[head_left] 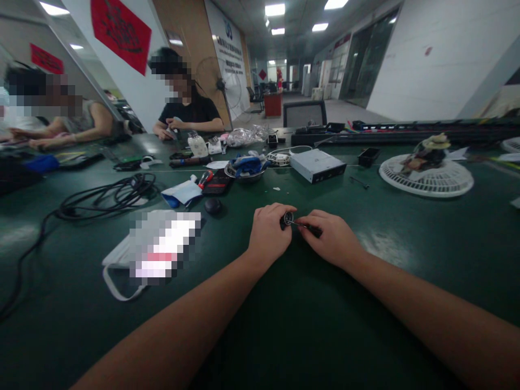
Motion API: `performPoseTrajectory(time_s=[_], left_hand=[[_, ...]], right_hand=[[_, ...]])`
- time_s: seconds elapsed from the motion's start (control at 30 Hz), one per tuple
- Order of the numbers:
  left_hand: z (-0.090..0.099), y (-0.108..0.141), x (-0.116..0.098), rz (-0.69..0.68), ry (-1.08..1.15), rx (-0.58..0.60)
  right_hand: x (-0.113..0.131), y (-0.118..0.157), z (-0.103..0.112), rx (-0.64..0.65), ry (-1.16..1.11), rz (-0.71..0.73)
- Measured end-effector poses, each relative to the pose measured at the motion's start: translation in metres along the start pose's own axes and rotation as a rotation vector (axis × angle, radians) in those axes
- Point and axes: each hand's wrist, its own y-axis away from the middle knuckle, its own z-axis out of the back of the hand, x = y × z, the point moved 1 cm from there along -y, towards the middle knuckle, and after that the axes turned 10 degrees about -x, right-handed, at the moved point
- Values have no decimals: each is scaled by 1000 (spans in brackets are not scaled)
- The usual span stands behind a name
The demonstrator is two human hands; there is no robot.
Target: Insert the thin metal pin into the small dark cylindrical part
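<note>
Over the green table, my left hand (268,230) is closed around a small black cylindrical part (288,218), its round open end with a lighter rim turned to the right. My right hand (333,236) pinches a slim screwdriver-like tool (312,228) with a dark handle. Its thin shaft points left, and the tip is at the open end of the part. Whether the tip touches the inside is too small to tell. Fingers hide most of the part and some of the handle.
A computer mouse (213,205), a face mask (182,192) and a pixelated bright object (166,244) lie left. Beyond are a metal bowl (246,174) with blue contents, a grey drive box (318,164) and a white fan grille (426,181). Two people sit across at left.
</note>
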Motion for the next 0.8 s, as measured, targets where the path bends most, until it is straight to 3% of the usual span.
performPoseTrajectory(time_s=[0.63, 0.8], left_hand=[[0, 0, -3, -35, 14, 144], [1, 0, -3, -40, -5, 132]], right_hand=[[1, -1, 0, 50, 27, 8], [4, 0, 1, -16, 160, -40]])
